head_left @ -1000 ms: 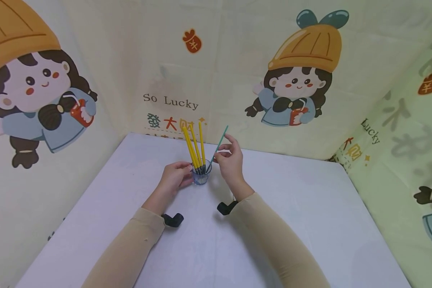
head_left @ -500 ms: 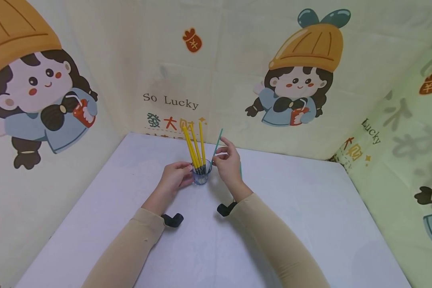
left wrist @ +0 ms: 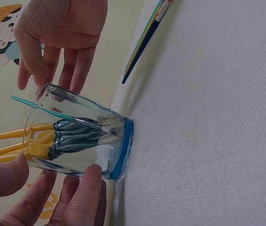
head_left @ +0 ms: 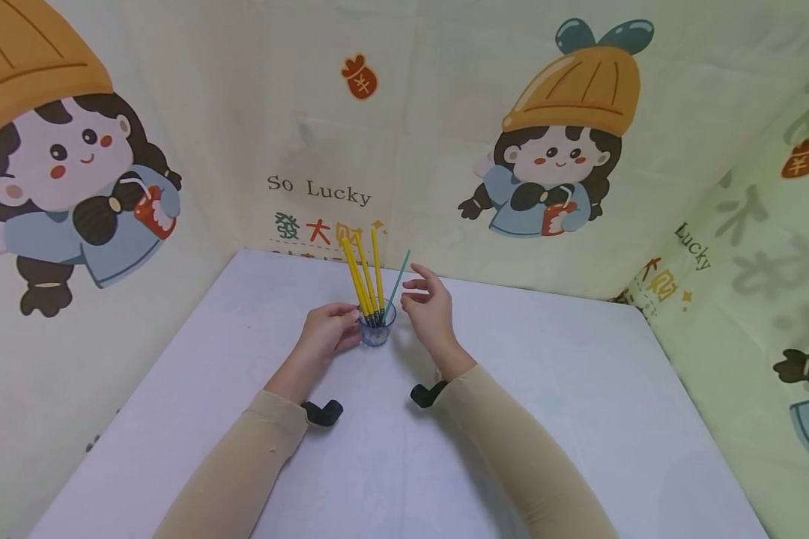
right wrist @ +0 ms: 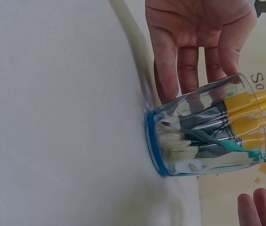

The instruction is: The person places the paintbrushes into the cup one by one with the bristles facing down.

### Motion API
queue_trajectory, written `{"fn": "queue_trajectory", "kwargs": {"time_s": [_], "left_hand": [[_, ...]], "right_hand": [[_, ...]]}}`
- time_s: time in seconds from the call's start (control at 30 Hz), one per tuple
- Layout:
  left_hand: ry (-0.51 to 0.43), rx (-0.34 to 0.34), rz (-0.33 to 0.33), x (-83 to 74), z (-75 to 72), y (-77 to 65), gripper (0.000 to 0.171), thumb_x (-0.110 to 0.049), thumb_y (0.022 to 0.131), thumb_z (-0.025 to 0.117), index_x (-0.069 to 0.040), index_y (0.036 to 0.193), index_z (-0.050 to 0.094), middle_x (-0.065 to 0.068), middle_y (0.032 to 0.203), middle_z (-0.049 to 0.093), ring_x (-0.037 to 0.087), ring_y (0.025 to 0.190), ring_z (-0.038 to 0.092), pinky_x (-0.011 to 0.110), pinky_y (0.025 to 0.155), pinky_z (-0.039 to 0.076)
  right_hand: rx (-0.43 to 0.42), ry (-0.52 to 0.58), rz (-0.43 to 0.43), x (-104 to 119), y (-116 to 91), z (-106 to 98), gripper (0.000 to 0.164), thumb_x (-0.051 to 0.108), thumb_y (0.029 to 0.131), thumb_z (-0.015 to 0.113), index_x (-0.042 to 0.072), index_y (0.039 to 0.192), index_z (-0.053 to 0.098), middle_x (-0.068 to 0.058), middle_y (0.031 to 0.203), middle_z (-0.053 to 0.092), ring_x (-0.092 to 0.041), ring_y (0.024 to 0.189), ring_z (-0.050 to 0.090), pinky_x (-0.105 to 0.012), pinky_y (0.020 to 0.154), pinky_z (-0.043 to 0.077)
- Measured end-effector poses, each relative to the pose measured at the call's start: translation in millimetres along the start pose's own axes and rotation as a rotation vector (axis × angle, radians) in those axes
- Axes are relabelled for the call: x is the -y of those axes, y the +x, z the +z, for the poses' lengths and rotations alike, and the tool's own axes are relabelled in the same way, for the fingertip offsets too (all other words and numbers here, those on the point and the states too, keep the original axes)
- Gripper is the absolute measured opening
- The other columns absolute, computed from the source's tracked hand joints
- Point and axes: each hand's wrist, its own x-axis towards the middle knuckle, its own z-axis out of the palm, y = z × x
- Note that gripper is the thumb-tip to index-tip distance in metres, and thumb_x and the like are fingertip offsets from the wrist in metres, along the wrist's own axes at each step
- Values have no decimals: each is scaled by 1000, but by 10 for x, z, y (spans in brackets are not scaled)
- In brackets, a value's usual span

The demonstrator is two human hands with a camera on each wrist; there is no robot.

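A clear glass with a blue base (head_left: 375, 339) stands upright on the white table. My left hand (head_left: 326, 328) grips its left side, thumb by the rim and fingers along the wall. Several yellow-handled paintbrushes (head_left: 378, 266) lean in it, bristles down, as the right wrist view shows. Among them a thin teal paintbrush (head_left: 399, 277) tilts right against the rim, its tip low inside the glass. Just right of the glass, my right hand (head_left: 433, 311) hovers with relaxed, parted fingers, holding nothing, close to the teal handle.
Slim brushes with teal, yellow and dark blue handles (left wrist: 144, 40) lie beyond my right hand in the left wrist view; the right arm hides them in the head view. A printed cloth wall (head_left: 431, 150) encloses the table (head_left: 546, 374) at back and sides.
The teal paintbrush has gone lower and left into the glass, and my right fingers have let it go. My left hand has stayed on the glass.
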Motion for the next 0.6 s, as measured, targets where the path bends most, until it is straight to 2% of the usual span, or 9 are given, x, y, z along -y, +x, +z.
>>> {"fn": "queue_trajectory", "kwargs": {"time_s": [0.23, 0.6], "left_hand": [[-3, 10, 12, 8, -3, 2, 33, -16, 108, 66, -8, 140, 67, 15, 142, 63, 29, 126, 64, 40, 106, 64], [-15, 4, -6, -5, -2, -2, 32, -15, 108, 66, -9, 139, 68, 14, 139, 64, 28, 124, 64, 39, 104, 65]], "right_hand": [[5, 35, -4, -37, -2, -58, 65, -5, 94, 72, 26, 151, 60, -18, 127, 72, -28, 102, 73, -30, 85, 68], [0, 14, -1, -114, -17, -156, 64, -2, 97, 71, 29, 151, 59, -22, 132, 70, -29, 104, 73, -30, 83, 69]]}}
